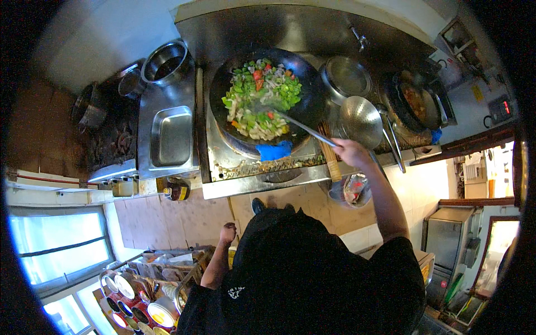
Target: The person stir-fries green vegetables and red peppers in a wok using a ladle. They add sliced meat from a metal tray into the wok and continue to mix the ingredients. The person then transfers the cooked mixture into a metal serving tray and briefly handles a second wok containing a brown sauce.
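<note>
My right hand grips the handle of a long metal cooking utensil; its far end lies among the food, so its shape is hidden. Chopped green vegetables with red and pale pieces fill the left part of a large dark wok. A blue cloth hangs over the wok's near rim. Just left of my right hand is a bamboo wok brush. My left hand hangs low beside my body, away from the stove, with its fingers curled and nothing visible in it.
A perforated metal strainer lies right of the wok, near a metal pot. Further right sits a second wok. To the left are a rectangular steel tray and a round pot. Seasoning containers stand behind at lower left.
</note>
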Demonstrator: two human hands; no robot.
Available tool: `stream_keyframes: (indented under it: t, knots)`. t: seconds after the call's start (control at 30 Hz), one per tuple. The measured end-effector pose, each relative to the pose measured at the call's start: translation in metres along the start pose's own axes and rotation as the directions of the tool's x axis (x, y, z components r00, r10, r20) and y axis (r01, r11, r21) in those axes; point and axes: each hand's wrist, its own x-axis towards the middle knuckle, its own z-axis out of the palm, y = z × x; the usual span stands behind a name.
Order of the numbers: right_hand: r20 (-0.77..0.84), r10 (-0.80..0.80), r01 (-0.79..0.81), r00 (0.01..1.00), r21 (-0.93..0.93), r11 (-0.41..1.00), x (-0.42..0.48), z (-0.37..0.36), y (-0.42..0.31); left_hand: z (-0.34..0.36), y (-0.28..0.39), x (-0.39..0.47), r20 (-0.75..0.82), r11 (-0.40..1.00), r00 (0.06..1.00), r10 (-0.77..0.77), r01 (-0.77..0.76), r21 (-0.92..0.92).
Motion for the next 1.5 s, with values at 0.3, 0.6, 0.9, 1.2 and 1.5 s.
stream_keyframes:
  t: [0.3,0.6,0.9,1.2,1.5]
  knots:
    - [-0.172,0.155,-0.107,0.973,0.260,0.960,0.042,0.052,-0.057,-0.078,0.239,0.007,-0.420,0.670,0.542,0.727,-0.693,0.265]
    - [-0.243,0.147,-0.170,0.959,-0.072,0.983,-0.017,0.011,-0.007,-0.076,0.346,0.021,-0.316,0.432,0.319,0.894,-0.801,0.414]
    - [0.056,0.143,-0.153,0.988,0.415,0.897,0.033,0.038,-0.069,-0.060,0.356,0.052,-0.237,0.568,0.553,0.799,-0.565,0.598]
    - [-0.257,0.080,-0.047,0.963,0.131,0.990,-0.025,0.010,-0.023,-0.068,0.375,0.062,-0.142,0.599,0.758,0.637,-0.370,0.710]
    - [-0.172,0.195,-0.082,0.966,0.511,0.856,-0.082,-0.011,0.004,-0.073,0.415,-0.063,-0.182,0.478,0.523,0.833,-0.515,0.711]
